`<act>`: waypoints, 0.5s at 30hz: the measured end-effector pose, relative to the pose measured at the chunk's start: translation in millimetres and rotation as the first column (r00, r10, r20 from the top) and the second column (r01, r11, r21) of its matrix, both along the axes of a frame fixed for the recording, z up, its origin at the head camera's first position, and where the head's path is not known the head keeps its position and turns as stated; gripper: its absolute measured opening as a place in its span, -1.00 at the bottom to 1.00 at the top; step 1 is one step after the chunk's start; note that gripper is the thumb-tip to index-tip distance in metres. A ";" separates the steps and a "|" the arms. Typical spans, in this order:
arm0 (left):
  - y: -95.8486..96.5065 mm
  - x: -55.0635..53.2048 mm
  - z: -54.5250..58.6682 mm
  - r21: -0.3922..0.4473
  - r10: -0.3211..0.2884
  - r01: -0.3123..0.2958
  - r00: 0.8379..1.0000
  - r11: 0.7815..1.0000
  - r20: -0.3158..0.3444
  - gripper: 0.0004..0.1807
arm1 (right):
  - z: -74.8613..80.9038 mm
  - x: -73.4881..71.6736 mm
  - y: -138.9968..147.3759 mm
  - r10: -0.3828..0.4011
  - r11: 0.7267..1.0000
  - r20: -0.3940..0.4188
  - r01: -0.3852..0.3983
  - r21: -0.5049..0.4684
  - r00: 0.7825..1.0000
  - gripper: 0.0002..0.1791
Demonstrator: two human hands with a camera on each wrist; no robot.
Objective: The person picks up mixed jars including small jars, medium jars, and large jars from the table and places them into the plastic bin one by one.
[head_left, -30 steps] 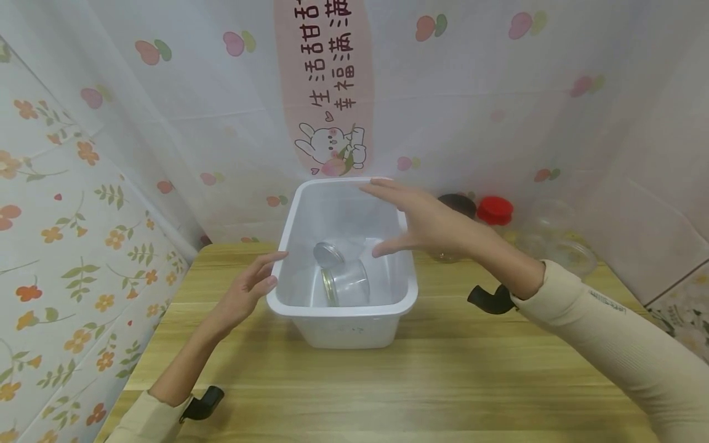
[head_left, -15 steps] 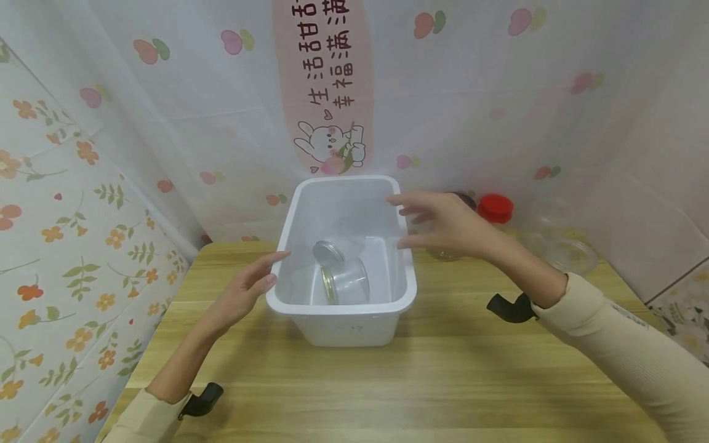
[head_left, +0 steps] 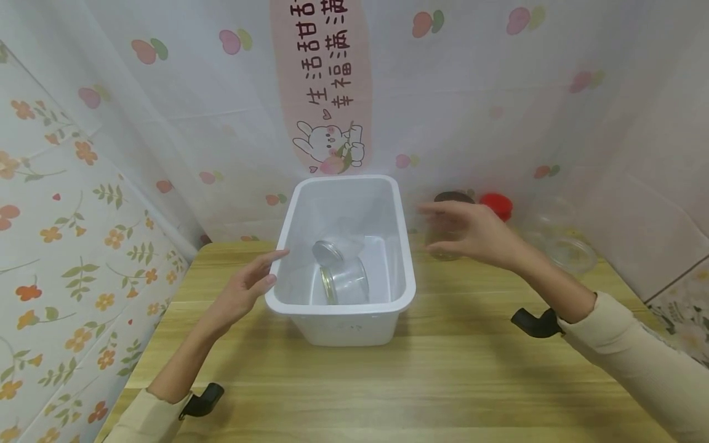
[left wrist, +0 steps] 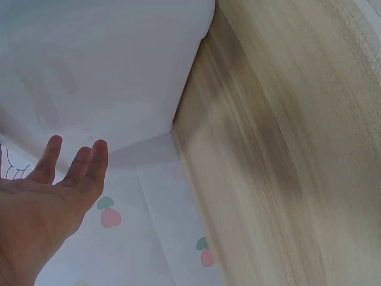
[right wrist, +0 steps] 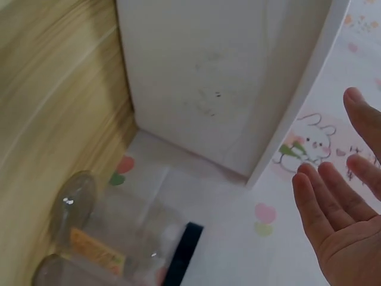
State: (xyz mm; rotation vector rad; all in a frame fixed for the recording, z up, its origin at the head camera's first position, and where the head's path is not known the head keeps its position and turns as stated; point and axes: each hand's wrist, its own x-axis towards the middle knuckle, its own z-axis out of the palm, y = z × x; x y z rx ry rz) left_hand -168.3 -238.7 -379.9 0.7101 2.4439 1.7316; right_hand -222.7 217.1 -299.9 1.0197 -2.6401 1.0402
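Note:
A deep white plastic tub (head_left: 340,309) stands on the wooden table, with a clear jar with a gold-coloured rim (head_left: 352,283) lying on its side inside. Beside that jar is a silver lid (head_left: 327,253). My left hand (head_left: 239,294) is at the tub's left rim, fingers loosely extended; the left wrist view has the same hand (left wrist: 56,202) beside the tub's wall. My right hand (head_left: 482,237) hovers right of the tub, holding nothing, thumb and fingers spread. It partly covers a clear jar with a dark lid (head_left: 454,197), whose clear body (right wrist: 140,232) shows in the right wrist view.
Behind my right hand stands a jar with a red lid (head_left: 498,203). Several clear plastic pieces, one a round ring-like item (head_left: 572,254), sit at the table's back right corner. A printed curtain (head_left: 471,111) hangs directly behind the table (head_left: 354,387).
My right hand has moved right, from over the tub's right rim to in front of the dark-lidded jar. My left hand has stayed at the left rim.

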 end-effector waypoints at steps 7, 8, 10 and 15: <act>-0.8 -0.8 0.1 -0.003 -0.015 0.015 0.999 1.000 -0.031 -0.50 | -11.6 3.9 14.6 -0.055 0.998 0.062 0.056 -0.018 0.997 -0.20; -1.2 -1.0 0.0 -0.006 -0.017 0.017 0.999 1.000 -0.036 -0.50 | -13.0 4.1 16.0 -0.055 0.998 0.070 0.057 -0.022 0.996 -0.20; -2.1 -1.3 -0.2 -0.010 -0.019 0.018 0.999 1.000 -0.036 -0.49 | -15.8 4.3 19.0 -0.054 0.998 0.081 0.057 -0.029 0.995 -0.20; -2.8 -2.1 -0.5 0.005 -0.022 0.022 1.000 1.000 -0.005 -0.48 | -21.7 5.3 25.4 -0.051 0.998 0.080 0.054 -0.040 0.996 -0.22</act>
